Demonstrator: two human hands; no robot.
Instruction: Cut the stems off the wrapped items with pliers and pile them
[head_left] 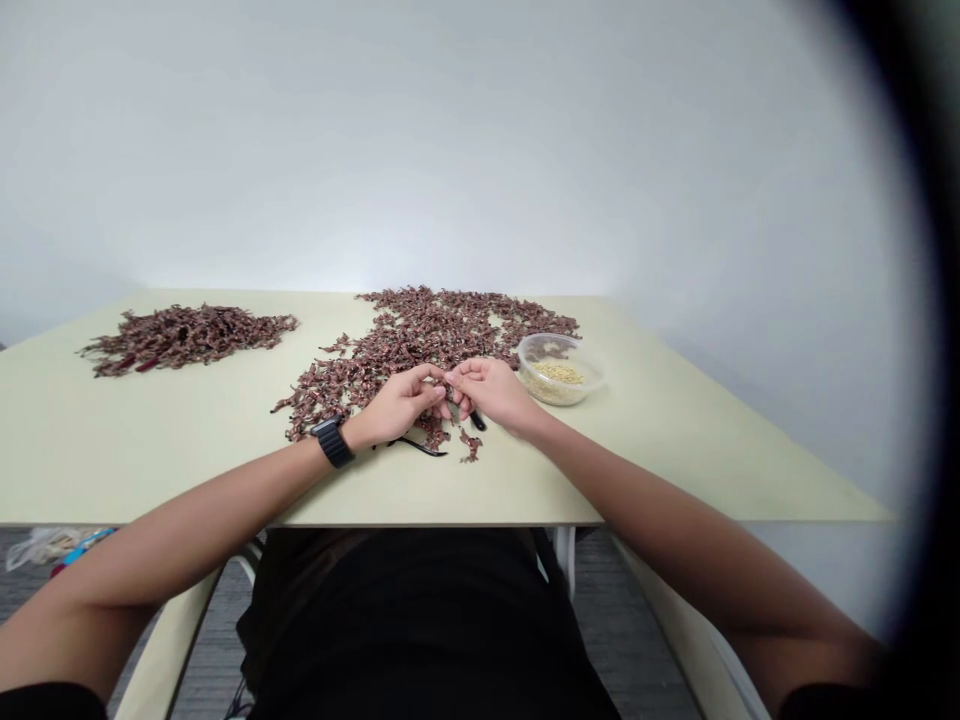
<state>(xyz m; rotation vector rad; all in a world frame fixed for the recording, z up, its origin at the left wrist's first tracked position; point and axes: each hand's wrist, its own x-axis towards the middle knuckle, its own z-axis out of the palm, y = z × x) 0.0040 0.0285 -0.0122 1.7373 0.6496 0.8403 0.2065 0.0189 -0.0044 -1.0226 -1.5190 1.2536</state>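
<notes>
Brown pieces [439, 335] piled | left hand [409, 402]: pinched, contents unclear | right hand [493, 390]: likewise

The small brown figures [420, 335] have a shiny, plastic-like or metallic surface; which, I cannot tell. The bowl [591, 384] is clear, glossy plastic, smooth-walled. The tabletop [690, 450] looks smooth with a soft sheen, the wall [375, 140] smooth and matt. The watch band [332, 441] is matt and ribbed, the shirt [420, 620] matt cloth.
</notes>
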